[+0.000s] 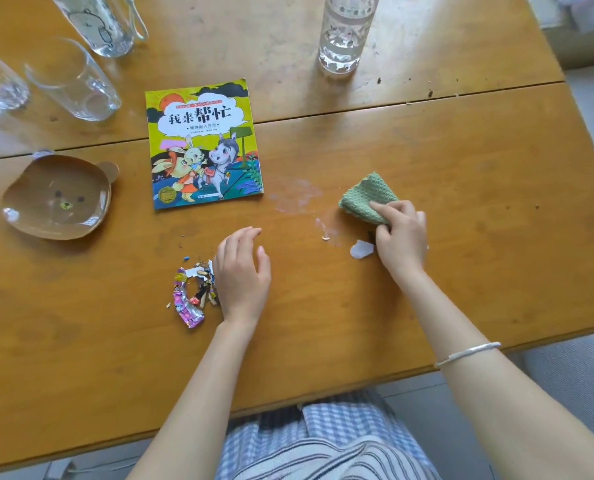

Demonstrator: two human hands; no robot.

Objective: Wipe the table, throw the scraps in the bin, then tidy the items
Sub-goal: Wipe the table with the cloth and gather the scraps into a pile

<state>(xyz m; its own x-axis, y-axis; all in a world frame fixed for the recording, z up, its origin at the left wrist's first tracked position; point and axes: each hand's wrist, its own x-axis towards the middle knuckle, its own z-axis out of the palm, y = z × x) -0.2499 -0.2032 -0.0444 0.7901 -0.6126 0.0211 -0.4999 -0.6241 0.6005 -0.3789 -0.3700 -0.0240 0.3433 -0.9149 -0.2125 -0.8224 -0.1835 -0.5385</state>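
Note:
My right hand [401, 239] grips a folded green cloth [366, 197] that lies on the wooden table [461, 254]. A whitish smear [297, 199] marks the wood just left of the cloth. A white paper scrap [360, 250] and a tiny crumb [326, 238] lie beside that hand. My left hand [241, 277] rests on the table with relaxed fingers, its edge against a pile of scraps [195, 292] with a pink foil wrapper. A children's picture book [202, 143] lies flat beyond the left hand.
A bear-shaped glass dish [58, 199] sits at the left. Two empty glasses [72, 81] and a clear bottle [98, 22] stand at the far left, another clear bottle [345, 32] at the back. Dark specks [429, 94] dot the far right. The table's front edge runs close to my lap.

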